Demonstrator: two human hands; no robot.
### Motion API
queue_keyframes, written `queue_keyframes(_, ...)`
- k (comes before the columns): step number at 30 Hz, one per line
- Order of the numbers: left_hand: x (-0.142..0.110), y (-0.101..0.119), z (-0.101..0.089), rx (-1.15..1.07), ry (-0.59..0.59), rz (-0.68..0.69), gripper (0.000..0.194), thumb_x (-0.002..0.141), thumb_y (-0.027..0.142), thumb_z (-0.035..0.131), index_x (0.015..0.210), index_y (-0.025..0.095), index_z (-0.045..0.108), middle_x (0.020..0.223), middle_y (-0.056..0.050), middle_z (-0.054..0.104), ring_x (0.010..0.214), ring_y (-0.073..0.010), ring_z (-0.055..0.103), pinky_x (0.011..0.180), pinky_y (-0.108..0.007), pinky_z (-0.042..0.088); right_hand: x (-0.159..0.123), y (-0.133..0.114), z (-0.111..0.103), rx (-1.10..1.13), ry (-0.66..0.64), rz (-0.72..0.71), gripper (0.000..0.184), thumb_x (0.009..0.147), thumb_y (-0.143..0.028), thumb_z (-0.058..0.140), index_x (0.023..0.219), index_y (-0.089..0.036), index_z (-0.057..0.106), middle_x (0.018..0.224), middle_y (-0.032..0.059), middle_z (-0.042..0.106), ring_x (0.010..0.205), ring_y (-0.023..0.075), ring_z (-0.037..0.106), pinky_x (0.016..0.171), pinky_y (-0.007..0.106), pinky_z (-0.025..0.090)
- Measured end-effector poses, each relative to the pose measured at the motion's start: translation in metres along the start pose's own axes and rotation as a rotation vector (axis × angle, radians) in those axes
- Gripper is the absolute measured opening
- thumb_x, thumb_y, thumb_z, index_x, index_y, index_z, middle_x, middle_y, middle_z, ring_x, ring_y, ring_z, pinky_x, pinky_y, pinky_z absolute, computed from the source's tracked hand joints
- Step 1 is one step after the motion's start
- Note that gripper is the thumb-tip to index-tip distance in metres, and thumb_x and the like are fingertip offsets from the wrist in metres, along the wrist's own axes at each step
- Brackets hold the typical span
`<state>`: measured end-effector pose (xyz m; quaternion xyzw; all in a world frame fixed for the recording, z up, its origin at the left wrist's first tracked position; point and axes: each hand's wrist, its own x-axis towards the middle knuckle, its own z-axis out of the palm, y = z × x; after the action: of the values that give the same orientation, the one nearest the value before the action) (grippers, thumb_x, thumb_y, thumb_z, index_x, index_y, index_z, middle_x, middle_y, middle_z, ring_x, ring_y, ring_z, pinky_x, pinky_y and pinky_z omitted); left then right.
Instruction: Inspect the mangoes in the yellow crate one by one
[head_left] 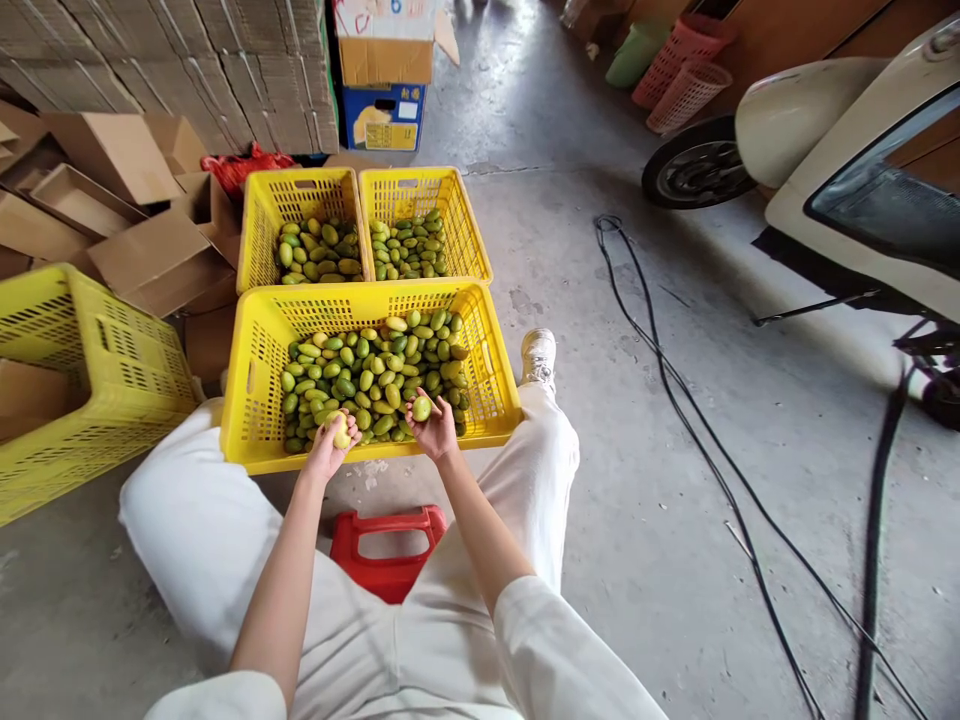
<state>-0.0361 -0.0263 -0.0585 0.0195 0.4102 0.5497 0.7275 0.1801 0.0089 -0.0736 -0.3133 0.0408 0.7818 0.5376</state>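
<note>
A big yellow crate (255, 400) stands right in front of me, filled with several small green fruits (375, 370). My left hand (330, 445) is closed round a yellowish-green fruit (341, 432) over the crate's near edge. My right hand (435, 428) holds another green fruit (421, 408) in its fingers above the pile. I sit on a red stool (386, 550) with my legs in white trousers spread on either side of the crate.
Two smaller yellow crates (262, 215) (465, 215) with green fruit stand behind the big one. A tilted yellow crate (90, 380) lies at left among cardboard boxes (112, 150). Black cables (675, 390) run over the concrete floor at right, near a white scooter (840, 160).
</note>
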Motion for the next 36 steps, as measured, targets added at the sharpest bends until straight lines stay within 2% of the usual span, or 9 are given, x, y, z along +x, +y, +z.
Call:
queue_keyframes(3, -0.003, 0.004, 0.003, -0.09, -0.009, -0.016, 0.03, 0.082, 0.042, 0.066, 0.09, 0.014, 0.064, 0.079, -0.006, 0.061, 0.064, -0.0138, 0.056, 0.06, -0.028, 0.05, -0.002, 0.001, 0.0, -0.018, -0.031, 0.013, 0.03, 0.086, -0.026, 0.06, 0.115, -0.026, 0.061, 0.095, 0.003, 0.072, 0.089, 0.019, 0.069, 0.072, 0.034, 0.06)
queue_keyframes(6, -0.004, 0.007, 0.005, -0.095, 0.025, -0.057, 0.025, 0.081, 0.033, 0.06, 0.095, 0.013, 0.065, 0.092, -0.011, 0.066, 0.079, -0.0208, 0.063, 0.069, -0.035, 0.054, -0.004, 0.002, -0.001, -0.066, -0.045, 0.033, 0.03, 0.083, -0.024, 0.066, 0.113, -0.027, 0.061, 0.094, 0.0006, 0.071, 0.084, 0.0169, 0.069, 0.07, 0.031, 0.06)
queue_keyframes(9, 0.0, 0.006, 0.004, -0.082, 0.081, -0.06, 0.019, 0.079, 0.025, 0.061, 0.095, 0.014, 0.065, 0.094, -0.011, 0.068, 0.087, -0.0229, 0.065, 0.077, -0.038, 0.056, -0.005, 0.003, -0.002, -0.051, -0.05, 0.034, 0.024, 0.081, -0.024, 0.07, 0.104, -0.026, 0.062, 0.082, -0.0036, 0.067, 0.072, 0.0116, 0.065, 0.065, 0.024, 0.058)
queue_keyframes(13, 0.005, 0.001, -0.001, -0.065, 0.145, -0.009, 0.015, 0.075, 0.018, 0.071, 0.087, 0.016, 0.062, 0.088, -0.006, 0.067, 0.087, -0.0197, 0.066, 0.079, -0.035, 0.055, -0.003, 0.002, -0.003, -0.031, 0.006, 0.013, 0.023, 0.075, -0.016, 0.075, 0.09, -0.023, 0.059, 0.079, -0.0038, 0.066, 0.071, 0.0092, 0.064, 0.066, 0.02, 0.057)
queue_keyframes(17, 0.006, 0.0, -0.003, -0.009, 0.11, 0.015, 0.02, 0.07, 0.015, 0.078, 0.083, 0.016, 0.063, 0.087, -0.005, 0.067, 0.08, -0.0163, 0.064, 0.07, -0.029, 0.054, -0.001, 0.001, -0.001, -0.093, 0.0, 0.028, 0.029, 0.073, -0.012, 0.076, 0.091, -0.023, 0.058, 0.078, -0.0055, 0.064, 0.059, 0.0049, 0.057, 0.049, 0.012, 0.046)
queue_keyframes(21, 0.004, 0.003, 0.004, -0.062, 0.081, 0.001, 0.021, 0.077, 0.021, 0.074, 0.096, 0.015, 0.067, 0.095, -0.008, 0.068, 0.074, -0.0125, 0.061, 0.064, -0.023, 0.052, -0.005, -0.001, 0.004, -0.026, -0.064, 0.046, 0.019, 0.082, -0.029, 0.072, 0.095, -0.023, 0.059, 0.074, -0.0047, 0.06, 0.056, 0.0059, 0.052, 0.042, 0.012, 0.04)
queue_keyframes(25, 0.0, 0.006, 0.007, -0.163, 0.071, 0.019, 0.021, 0.084, 0.031, 0.063, 0.097, 0.015, 0.068, 0.084, -0.006, 0.066, 0.068, -0.0133, 0.059, 0.062, -0.026, 0.052, -0.008, -0.004, 0.005, 0.048, -0.042, 0.047, 0.023, 0.089, -0.042, 0.058, 0.104, -0.023, 0.061, 0.082, 0.0007, 0.066, 0.068, 0.0128, 0.061, 0.052, 0.022, 0.053)
queue_keyframes(31, -0.001, 0.006, 0.005, -0.148, 0.121, -0.006, 0.021, 0.081, 0.023, 0.057, 0.097, 0.015, 0.067, 0.09, -0.01, 0.07, 0.086, -0.0223, 0.067, 0.079, -0.039, 0.057, -0.004, 0.0, 0.001, -0.025, -0.055, 0.034, 0.036, 0.08, -0.022, 0.062, 0.116, -0.025, 0.057, 0.099, 0.0024, 0.072, 0.09, 0.019, 0.069, 0.08, 0.039, 0.061)
queue_keyframes(36, 0.0, 0.004, 0.007, -0.062, 0.133, -0.021, 0.017, 0.081, 0.021, 0.065, 0.097, 0.015, 0.065, 0.099, -0.011, 0.071, 0.088, -0.0214, 0.067, 0.08, -0.037, 0.056, -0.001, 0.002, -0.002, -0.119, -0.02, 0.04, 0.042, 0.077, -0.02, 0.074, 0.114, -0.027, 0.056, 0.104, 0.0003, 0.071, 0.09, 0.0175, 0.07, 0.079, 0.037, 0.062)
